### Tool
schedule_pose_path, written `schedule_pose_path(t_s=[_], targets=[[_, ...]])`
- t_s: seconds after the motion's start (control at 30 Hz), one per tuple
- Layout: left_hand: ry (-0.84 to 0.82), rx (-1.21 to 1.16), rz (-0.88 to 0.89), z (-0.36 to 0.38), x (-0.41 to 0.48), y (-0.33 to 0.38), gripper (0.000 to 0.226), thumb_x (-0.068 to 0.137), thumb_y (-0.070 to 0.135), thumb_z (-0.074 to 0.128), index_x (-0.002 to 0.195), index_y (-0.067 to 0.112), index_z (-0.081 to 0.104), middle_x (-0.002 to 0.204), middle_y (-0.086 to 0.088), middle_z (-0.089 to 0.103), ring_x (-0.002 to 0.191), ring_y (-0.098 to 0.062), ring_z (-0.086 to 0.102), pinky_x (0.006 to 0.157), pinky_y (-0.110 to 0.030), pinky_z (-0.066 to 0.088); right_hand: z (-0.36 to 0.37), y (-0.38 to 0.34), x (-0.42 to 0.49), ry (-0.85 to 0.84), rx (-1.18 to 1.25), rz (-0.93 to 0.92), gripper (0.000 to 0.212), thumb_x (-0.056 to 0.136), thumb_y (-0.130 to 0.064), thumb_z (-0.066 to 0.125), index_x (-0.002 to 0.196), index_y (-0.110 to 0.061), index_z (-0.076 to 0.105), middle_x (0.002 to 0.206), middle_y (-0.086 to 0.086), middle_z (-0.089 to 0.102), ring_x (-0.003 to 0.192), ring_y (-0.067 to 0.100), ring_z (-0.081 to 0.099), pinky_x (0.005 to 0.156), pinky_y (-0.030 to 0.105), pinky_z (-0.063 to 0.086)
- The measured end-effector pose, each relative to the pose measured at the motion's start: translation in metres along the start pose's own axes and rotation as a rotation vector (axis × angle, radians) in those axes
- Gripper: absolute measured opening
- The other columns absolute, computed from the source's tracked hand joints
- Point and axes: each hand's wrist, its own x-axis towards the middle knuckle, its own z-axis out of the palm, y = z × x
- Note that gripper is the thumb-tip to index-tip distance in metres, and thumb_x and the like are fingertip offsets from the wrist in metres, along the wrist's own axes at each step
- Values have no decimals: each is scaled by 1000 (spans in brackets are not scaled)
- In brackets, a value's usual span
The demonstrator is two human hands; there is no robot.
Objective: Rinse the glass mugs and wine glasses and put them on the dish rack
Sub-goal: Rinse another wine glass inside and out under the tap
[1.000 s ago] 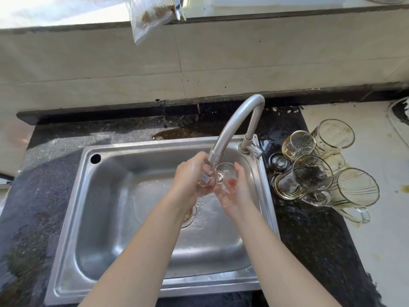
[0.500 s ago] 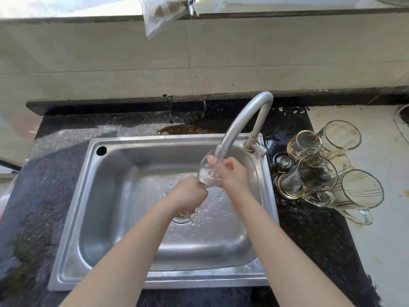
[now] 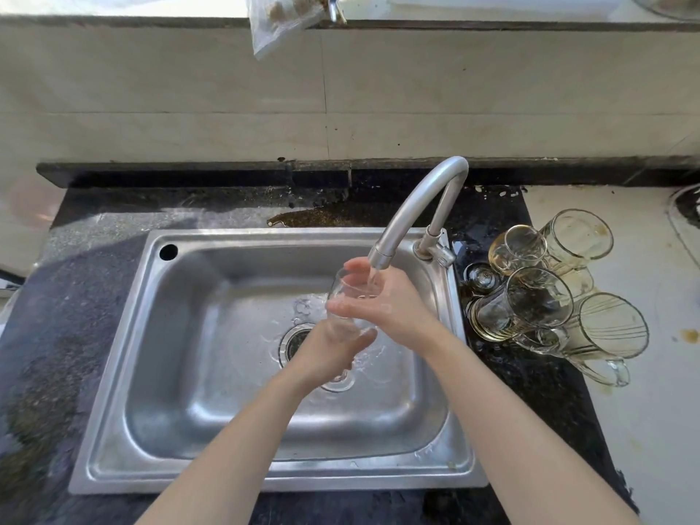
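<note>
A clear wine glass (image 3: 338,288) stands nearly upright over the steel sink (image 3: 113,411), its mouth under the running faucet (image 3: 416,206). My left hand (image 3: 325,354) grips the glass from below, around the bottom of the bowl and the stem; the glass's foot shows just under this hand. My right hand (image 3: 397,308) curls round the bowl from the right, its fingers showing through the glass. Several dirty glass mugs (image 3: 530,308) and glasses lie heaped on the counter to the right of the sink. No dish rack is in view.
The drain (image 3: 293,344) sits at the sink's middle, under my hands. A brown puddle (image 3: 325,219) lies on the dark counter behind the sink. A plastic bag (image 3: 280,20) hangs over the window ledge. Right of the heap is a pale, stained counter (image 3: 663,411).
The glass has turned mouth-up under the stream. My left hand dropped from the bowl to its base, and my right hand moved round the bowl's right side.
</note>
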Motion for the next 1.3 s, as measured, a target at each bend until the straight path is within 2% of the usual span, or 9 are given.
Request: schedule_pose_path(t_s=[0.17,0.3,0.43,0.53,0.67,0.83,0.93,1.13,1.3], targets=[[31,-53,58,9,0,1,12,97,14,50,89,23,53,68,4,56,55,-5,51,51,-13,41,10,2,6,132,-120,4,48,69,-35,83,110,-22,60,104,-1,64,97,12,63,84,27,52],[12,-103,45,9,2,-4,20,92,10,54,107,25,53,81,2,57,65,-11,51,66,-26,47,9,10,4,330,-11,105,56,68,-53,76,110,-19,60,106,-5,66,99,11,63,85,29,51],[44,-147,10,9,-1,-15,26,86,6,63,102,25,64,78,8,65,68,-14,55,66,-37,50,25,7,-3,218,-221,71,50,72,-46,78,108,-23,52,99,-10,58,93,8,58,76,20,40],[44,-191,-4,9,2,-12,17,84,6,64,95,19,67,61,4,64,56,-4,50,63,-27,43,17,3,5,226,-122,101,45,71,-40,81,104,-21,57,99,-7,61,95,13,61,80,24,47],[-31,-137,-50,16,3,-9,12,87,11,62,97,17,66,73,4,64,57,-8,54,58,-22,42,9,16,0,317,-33,144,53,73,-39,79,115,-15,58,108,-4,63,100,12,61,81,23,46],[-18,-193,-76,11,-2,-16,11,87,10,62,97,10,65,80,-1,64,65,-9,59,64,-21,43,18,10,5,193,-195,120,50,71,-38,81,110,-15,57,105,-3,64,95,14,62,76,19,47],[-45,-196,-72,7,-4,-10,4,93,15,57,90,14,59,72,3,58,62,-9,57,54,-17,38,10,13,8,271,-42,158,52,72,-40,80,111,-14,58,106,-3,64,102,16,62,87,30,49],[-107,-562,-155,-3,1,1,8,71,13,52,79,12,50,56,2,24,47,-15,27,61,-23,47,7,-11,17,100,-233,58,50,77,-42,76,119,-20,59,104,-9,62,97,10,59,75,17,48],[-317,-599,-187,-9,-1,23,19,91,11,39,75,10,49,45,-1,28,36,-16,34,65,-31,54,-7,-12,27,151,-13,-3,12,81,-28,76,78,-21,66,76,0,69,77,9,65,75,24,52]])
